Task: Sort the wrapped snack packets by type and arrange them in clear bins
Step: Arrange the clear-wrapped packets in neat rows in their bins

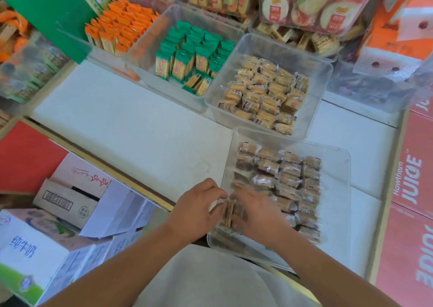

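Pale grey shirt (206, 281), bare forearms (131, 267).

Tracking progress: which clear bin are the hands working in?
The nearest bin, with brown packets: left hand and right hand reach into its near corner. The other bins sit farther back, untouched.

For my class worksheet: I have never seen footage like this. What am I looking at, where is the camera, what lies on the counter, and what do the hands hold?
No machine: a camera worn on a person's head looks down at their bare hands. On the white surface stand clear bins of orange packets, green packets, yellow packets and, nearest, rows of brown packets. The left hand pinches a few brown packets standing on edge in the nearest bin; the right hand touches them, too blurred to judge its grip.
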Demonstrator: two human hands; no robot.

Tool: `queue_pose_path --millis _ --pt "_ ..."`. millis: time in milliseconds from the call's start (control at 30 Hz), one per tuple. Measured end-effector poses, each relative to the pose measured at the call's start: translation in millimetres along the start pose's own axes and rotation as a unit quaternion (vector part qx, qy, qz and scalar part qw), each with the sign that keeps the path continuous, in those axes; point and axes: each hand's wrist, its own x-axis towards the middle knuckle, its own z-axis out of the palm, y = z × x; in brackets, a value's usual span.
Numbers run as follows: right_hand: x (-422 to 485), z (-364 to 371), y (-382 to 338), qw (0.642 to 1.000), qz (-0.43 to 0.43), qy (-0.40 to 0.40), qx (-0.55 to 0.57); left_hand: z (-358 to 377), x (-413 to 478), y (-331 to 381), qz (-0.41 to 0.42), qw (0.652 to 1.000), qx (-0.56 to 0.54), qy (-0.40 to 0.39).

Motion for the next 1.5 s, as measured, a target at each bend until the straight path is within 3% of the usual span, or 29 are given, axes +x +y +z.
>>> queue_pose_path --millis 100,267,367,567,767,900,1000,1167,1300,1500 --pt "12 27 -3 0.995 0.017 -0.095 0.012 -1 -3 -1 -0.012 0.999 -0.029 -0.018" --pt "19 37 -2 0.994 0.044 -0.077 -0.063 -2 -8 -5 -0.020 0.998 -0.036 -0.039" --pt "21 31 9 0.987 0.085 -0.134 -0.030 -3 -11 -3 -0.015 0.999 -0.028 -0.042" --pt "24 17 11 0.976 0.076 -0.199 0.040 -9 -15 4 -0.002 0.998 -0.019 -0.057" --pt "14 -7 26 0.969 0.010 -0.245 -0.023 -2 -15 13 0.098 0.985 0.137 -0.030" --pt "8 -14 39 0.978 -0.024 -0.199 -0.062 21 -3 29 0.161 0.958 0.220 -0.088" --pt "-2 -7 47 0.981 -0.061 -0.139 -0.118 32 4 39 0.119 0.949 0.262 -0.131" --pt "-12 -8 56 0.990 -0.066 -0.014 -0.124 61 18 53 0.032 0.900 0.384 -0.202" --pt "-16 -13 58 0.984 -0.078 0.065 -0.143 71 34 58 -0.035 0.908 0.367 -0.201" --pt "-6 -16 70 0.988 -0.088 0.081 -0.103 67 52 64 -0.066 0.915 0.338 -0.210"
